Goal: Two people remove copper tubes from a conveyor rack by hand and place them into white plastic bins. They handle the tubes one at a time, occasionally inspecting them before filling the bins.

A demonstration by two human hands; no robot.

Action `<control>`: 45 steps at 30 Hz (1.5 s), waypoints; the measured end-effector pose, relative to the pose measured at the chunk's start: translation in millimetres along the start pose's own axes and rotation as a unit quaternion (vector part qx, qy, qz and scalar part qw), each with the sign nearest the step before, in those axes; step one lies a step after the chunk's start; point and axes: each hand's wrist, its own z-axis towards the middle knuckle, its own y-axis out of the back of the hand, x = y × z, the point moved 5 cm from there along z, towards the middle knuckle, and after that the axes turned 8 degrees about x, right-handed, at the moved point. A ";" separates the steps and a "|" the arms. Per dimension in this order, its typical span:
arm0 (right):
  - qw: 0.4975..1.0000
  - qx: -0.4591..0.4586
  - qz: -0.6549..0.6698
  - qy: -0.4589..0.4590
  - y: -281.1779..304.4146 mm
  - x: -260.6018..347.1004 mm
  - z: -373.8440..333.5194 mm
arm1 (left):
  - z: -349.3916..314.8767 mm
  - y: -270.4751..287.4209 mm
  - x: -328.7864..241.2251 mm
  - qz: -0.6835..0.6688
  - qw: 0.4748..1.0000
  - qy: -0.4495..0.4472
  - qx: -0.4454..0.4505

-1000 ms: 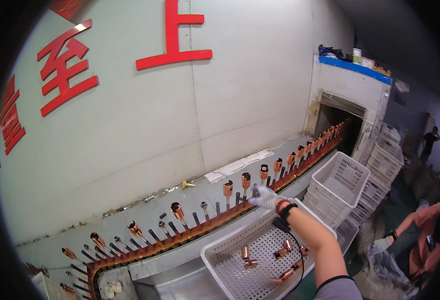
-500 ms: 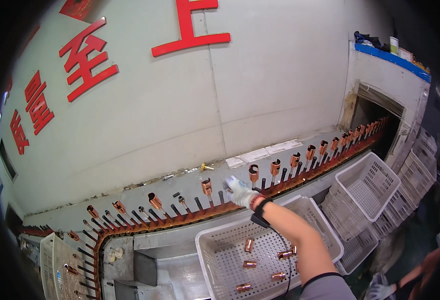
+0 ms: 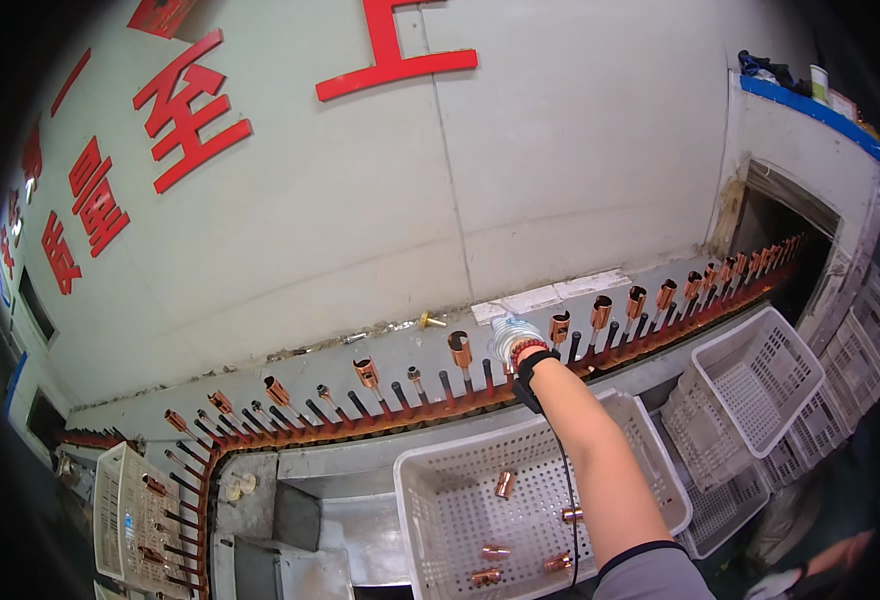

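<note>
My right hand (image 3: 515, 341), in a white glove with a red cuff, reaches up to the row of upright pins. Its fingers look closed round a copper fitting at the top of a pin; the glove hides that piece. A copper fitting (image 3: 460, 348) stands on its pin just left of the hand, and another copper fitting (image 3: 560, 327) just right. Under my forearm is a white perforated basket (image 3: 415, 470) with several loose fittings, among them one shiny copper fitting (image 3: 505, 484). My left hand is out of view.
The pin conveyor (image 3: 430, 408) curves away at left and enters a dark wall opening (image 3: 795, 230) at right. Stacked white baskets (image 3: 758, 380) stand at right, and another basket (image 3: 125, 520) at far left. Another person's gloved hand (image 3: 775, 583) shows at lower right.
My right hand has moved up and right, to where a fitting stands. The fittings have shifted left along the conveyor. The whole view has turned slightly.
</note>
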 end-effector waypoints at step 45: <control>0.924 0.055 -0.143 0.350 -90.9 373.2 49.6 | 142.0 320.2 73.1 0.357 0.876 -0.295 0.136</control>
